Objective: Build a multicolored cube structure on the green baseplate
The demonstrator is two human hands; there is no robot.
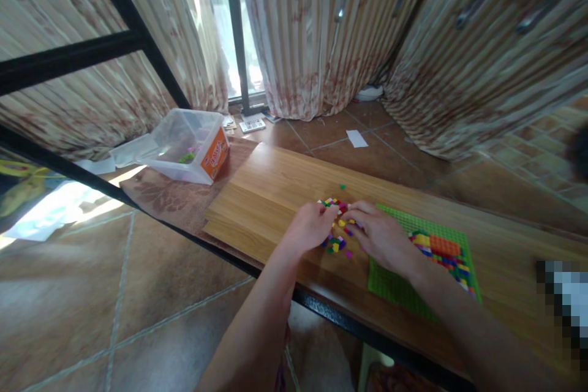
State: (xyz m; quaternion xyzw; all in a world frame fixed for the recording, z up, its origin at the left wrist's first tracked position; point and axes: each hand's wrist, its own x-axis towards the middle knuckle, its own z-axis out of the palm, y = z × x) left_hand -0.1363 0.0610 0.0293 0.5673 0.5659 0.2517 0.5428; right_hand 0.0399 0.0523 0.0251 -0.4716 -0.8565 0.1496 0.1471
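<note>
Small building bricks (337,246) in many colours lie in a loose pile on the wooden tabletop. My left hand (312,225) is over the left side of the pile, its fingers closed; what they hold is too small to make out. From the right, my right hand (377,237) meets it, fingertips bent and drawn together among the bricks, any piece in them hidden. Beside my right forearm lies a green studded baseplate (395,291), partly covered by that arm. Rows of mixed-colour bricks and an orange block (444,245) are on it.
A clear plastic box (181,171) with an orange label and some pieces inside stands on a brown cloth (160,196) at the table's left end. One green brick (342,187) lies apart behind the pile. A dark metal frame (160,67) rises at the left. A pixelated object (569,294) is at the right.
</note>
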